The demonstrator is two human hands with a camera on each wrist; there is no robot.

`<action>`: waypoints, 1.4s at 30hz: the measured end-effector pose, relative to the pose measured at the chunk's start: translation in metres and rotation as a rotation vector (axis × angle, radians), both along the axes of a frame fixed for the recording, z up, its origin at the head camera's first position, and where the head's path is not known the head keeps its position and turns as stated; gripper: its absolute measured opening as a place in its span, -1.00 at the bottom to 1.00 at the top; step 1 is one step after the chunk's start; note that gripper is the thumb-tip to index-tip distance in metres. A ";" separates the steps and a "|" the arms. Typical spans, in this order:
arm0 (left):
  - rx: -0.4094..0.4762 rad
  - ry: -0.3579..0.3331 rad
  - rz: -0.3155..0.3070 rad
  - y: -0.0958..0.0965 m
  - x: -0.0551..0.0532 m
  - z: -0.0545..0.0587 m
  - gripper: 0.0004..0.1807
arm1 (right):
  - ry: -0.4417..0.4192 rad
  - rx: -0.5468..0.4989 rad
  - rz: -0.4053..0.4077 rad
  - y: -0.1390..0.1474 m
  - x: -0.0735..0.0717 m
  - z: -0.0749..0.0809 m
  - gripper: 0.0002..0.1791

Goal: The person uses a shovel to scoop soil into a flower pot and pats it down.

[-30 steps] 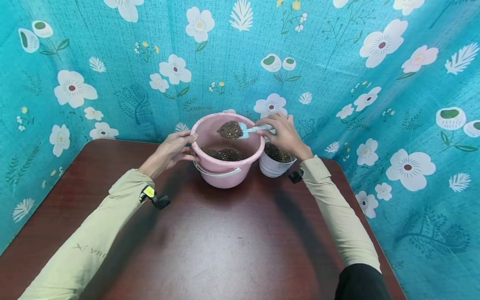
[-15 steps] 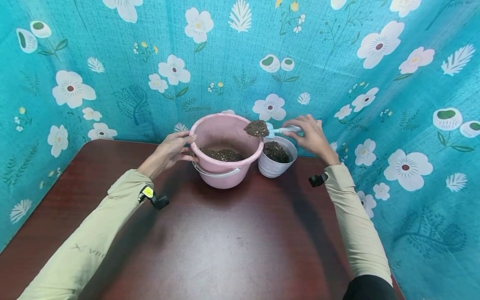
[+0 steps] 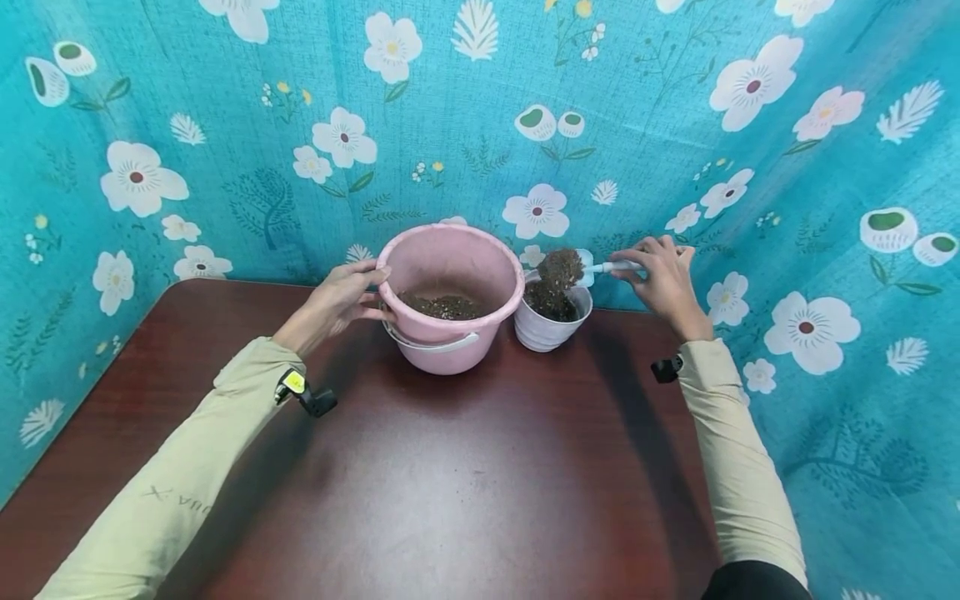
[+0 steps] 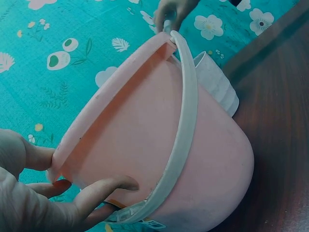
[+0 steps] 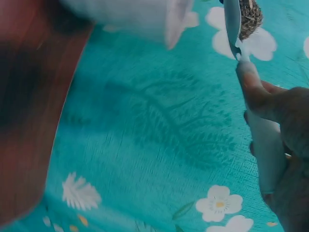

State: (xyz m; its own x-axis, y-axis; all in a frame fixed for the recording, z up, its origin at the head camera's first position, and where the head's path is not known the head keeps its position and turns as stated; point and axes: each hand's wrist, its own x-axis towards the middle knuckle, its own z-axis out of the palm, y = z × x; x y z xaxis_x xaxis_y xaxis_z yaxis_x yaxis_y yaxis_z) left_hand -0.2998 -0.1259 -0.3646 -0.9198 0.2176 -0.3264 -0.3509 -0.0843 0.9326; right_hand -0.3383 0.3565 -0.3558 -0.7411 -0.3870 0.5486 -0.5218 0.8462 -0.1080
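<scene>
My left hand [image 3: 337, 302] grips the left rim of a pink bucket [image 3: 450, 354], which has dark soil [image 3: 448, 307] at its bottom. In the left wrist view, the thumb and fingers [image 4: 99, 193] lie against the bucket's rim and side, near its white handle [image 4: 186, 111]. My right hand [image 3: 663, 279] holds a small light-blue trowel [image 3: 588, 267] by its handle. On the trowel's blade sits a heap of soil [image 3: 561, 265], over a white pot [image 3: 542, 333]. Dark soil [image 3: 551, 304] also fills much of that pot.
Bucket and pot stand side by side near the back of a dark brown table [image 3: 442, 483]. Close behind them hangs a turquoise flowered curtain [image 3: 442, 108], which also runs along the right side.
My right hand has carried the loaded trowel rightward from above the bucket to above the white pot, and the soil now tips toward it. The left hand has stayed at the bucket rim.
</scene>
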 end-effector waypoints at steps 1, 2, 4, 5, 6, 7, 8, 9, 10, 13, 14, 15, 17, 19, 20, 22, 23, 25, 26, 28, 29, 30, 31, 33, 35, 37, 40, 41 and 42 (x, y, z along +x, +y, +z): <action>-0.002 0.000 -0.001 0.000 0.000 0.000 -0.32 | 0.029 0.020 0.001 0.001 0.000 -0.002 -0.77; -0.005 -0.001 -0.003 0.000 0.000 -0.001 -0.33 | 0.060 0.043 0.001 0.001 0.000 -0.004 -0.78; -0.009 -0.003 -0.004 0.000 0.001 -0.001 -0.33 | 0.132 0.102 0.001 0.002 0.001 -0.006 -0.80; -0.011 -0.002 -0.005 0.000 0.001 -0.002 -0.33 | 0.168 0.135 0.002 0.002 0.001 -0.006 -0.81; -0.009 -0.003 -0.005 0.000 0.001 -0.002 -0.33 | 0.203 0.165 0.005 0.002 0.002 -0.005 -0.83; -0.013 -0.002 -0.006 0.000 0.001 -0.002 -0.33 | 0.238 0.191 0.007 0.001 0.002 -0.004 -0.84; -0.013 -0.002 -0.005 0.000 0.001 -0.002 -0.33 | 0.270 0.211 0.008 0.001 0.004 -0.002 -0.82; -0.013 -0.001 -0.004 0.000 0.001 -0.002 -0.33 | 0.296 0.227 0.007 0.000 0.005 0.000 -0.78; -0.013 -0.001 -0.003 0.000 0.002 -0.002 -0.32 | 0.318 0.239 0.002 -0.002 0.007 0.003 -0.73; -0.010 -0.001 0.000 0.000 0.002 -0.002 -0.32 | 0.354 0.240 -0.034 -0.009 0.013 0.010 -0.65; -0.006 -0.003 0.002 0.000 0.001 -0.002 -0.32 | 0.355 0.237 -0.049 -0.013 0.016 0.012 -0.70; -0.005 -0.003 0.003 0.000 0.001 -0.001 -0.32 | 0.349 0.232 -0.060 -0.016 0.018 0.014 -0.75; -0.004 -0.002 0.004 0.000 0.001 -0.001 -0.31 | 0.308 0.225 -0.067 -0.023 0.024 0.014 -0.86; -0.004 -0.002 0.006 0.000 0.001 -0.001 -0.31 | 0.233 0.233 -0.061 -0.031 0.029 0.013 -0.86; -0.004 -0.002 0.006 0.000 0.001 -0.001 -0.31 | 0.184 0.248 -0.061 -0.035 0.032 0.011 -0.84; -0.003 -0.004 0.008 0.000 0.001 0.000 -0.31 | 0.073 0.291 -0.078 -0.041 0.037 0.008 -0.83; -0.002 -0.006 0.009 0.000 0.001 0.000 -0.31 | 0.016 0.313 -0.099 -0.044 0.040 0.007 -0.83; -0.002 -0.007 0.009 0.001 0.001 0.000 -0.31 | -0.066 0.357 -0.151 -0.048 0.044 0.006 -0.83; -0.003 -0.007 0.008 0.002 0.001 0.000 -0.31 | -0.085 0.375 -0.172 -0.049 0.047 0.006 -0.84; -0.006 -0.004 0.008 0.002 0.000 0.000 -0.31 | -0.107 0.386 -0.206 -0.052 0.051 0.008 -0.84; -0.007 -0.003 0.008 0.002 0.000 0.001 -0.31 | -0.105 0.384 -0.213 -0.054 0.053 0.010 -0.86; -0.007 -0.002 0.008 0.002 0.000 0.001 -0.31 | -0.096 0.381 -0.211 -0.056 0.055 0.012 -0.86; -0.008 -0.001 0.009 0.002 0.000 0.001 -0.31 | -0.084 0.377 -0.207 -0.058 0.056 0.014 -0.84; -0.006 0.002 0.006 0.002 0.000 0.002 -0.30 | -0.074 0.358 -0.206 -0.062 0.059 0.018 -0.81; -0.002 0.003 0.000 0.002 0.000 0.002 -0.30 | -0.069 0.344 -0.210 -0.065 0.061 0.022 -0.78; -0.002 0.007 -0.006 0.002 -0.001 0.002 -0.30 | -0.075 0.350 -0.205 -0.068 0.063 0.026 -0.75; 0.003 0.007 -0.003 0.002 -0.001 0.001 -0.31 | -0.079 0.361 -0.168 -0.073 0.064 0.029 -0.69; 0.004 0.006 -0.001 0.002 0.000 0.001 -0.31 | -0.076 0.365 -0.155 -0.074 0.064 0.029 -0.65; 0.003 0.007 -0.002 0.002 0.000 0.001 -0.31 | -0.067 0.364 -0.144 -0.075 0.064 0.029 -0.62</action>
